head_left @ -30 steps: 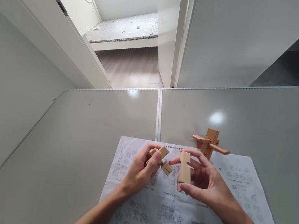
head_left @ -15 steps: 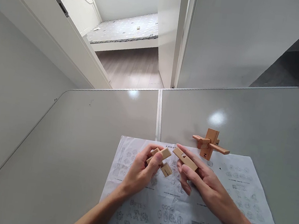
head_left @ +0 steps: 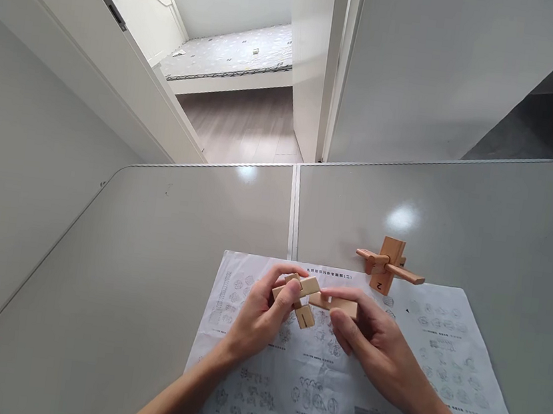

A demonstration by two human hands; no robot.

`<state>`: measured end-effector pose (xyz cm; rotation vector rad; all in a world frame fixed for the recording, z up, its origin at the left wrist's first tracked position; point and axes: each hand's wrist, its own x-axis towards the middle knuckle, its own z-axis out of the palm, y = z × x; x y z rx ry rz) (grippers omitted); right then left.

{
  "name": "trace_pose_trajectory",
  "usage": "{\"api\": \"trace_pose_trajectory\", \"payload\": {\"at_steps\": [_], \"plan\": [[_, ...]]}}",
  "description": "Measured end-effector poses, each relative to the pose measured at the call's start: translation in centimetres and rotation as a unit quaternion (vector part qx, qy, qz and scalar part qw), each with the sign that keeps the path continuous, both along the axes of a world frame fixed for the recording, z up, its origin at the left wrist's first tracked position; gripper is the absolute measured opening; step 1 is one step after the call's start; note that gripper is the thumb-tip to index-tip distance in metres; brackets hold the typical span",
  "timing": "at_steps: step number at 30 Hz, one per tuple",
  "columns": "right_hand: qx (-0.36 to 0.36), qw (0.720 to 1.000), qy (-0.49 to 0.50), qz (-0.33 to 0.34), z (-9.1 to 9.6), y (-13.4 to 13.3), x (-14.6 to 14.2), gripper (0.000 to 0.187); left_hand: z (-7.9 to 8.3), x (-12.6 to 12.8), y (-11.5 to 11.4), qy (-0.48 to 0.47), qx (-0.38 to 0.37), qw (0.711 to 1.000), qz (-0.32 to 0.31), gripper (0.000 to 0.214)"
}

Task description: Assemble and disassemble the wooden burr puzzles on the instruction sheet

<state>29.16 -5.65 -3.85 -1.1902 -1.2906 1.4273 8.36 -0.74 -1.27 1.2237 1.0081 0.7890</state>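
Observation:
My left hand (head_left: 260, 319) is closed on a small cross of pale wooden puzzle bars (head_left: 301, 297), held just above a printed instruction sheet (head_left: 335, 389). My right hand (head_left: 375, 347) pinches a single notched wooden bar (head_left: 338, 304), lying level, with its left end touching the cross. Both hands hover over the upper middle of the sheet.
A darker assembled wooden puzzle (head_left: 386, 265) stands on the grey table (head_left: 122, 269) at the sheet's far edge, right of my hands. A seam (head_left: 294, 209) splits the table in two. Beyond it are white walls and a doorway to a room with a bed (head_left: 235, 54).
My right hand turned the single bar from upright to level and moved it left until it met the cross in my left hand. The left hand tilted the cross slightly.

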Motion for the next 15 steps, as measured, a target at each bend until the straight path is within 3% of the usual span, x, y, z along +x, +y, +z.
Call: {"api": "trace_pose_trajectory", "payload": {"at_steps": [6,11,15], "plan": [[0.061,0.997,-0.045,0.012,0.27,0.16,-0.13,0.033,-0.03,0.1,-0.04,0.001,0.008,1.0,0.005,0.044],[0.056,0.992,-0.096,-0.055,-0.14,0.19,-0.24,0.027,0.26,0.28,0.0,0.005,0.006,1.0,0.007,0.044],[0.093,0.986,-0.109,-0.081,-0.3,0.37,-0.4,0.015,0.23,0.31,0.05,0.0,0.009,1.0,0.007,0.045]]}}
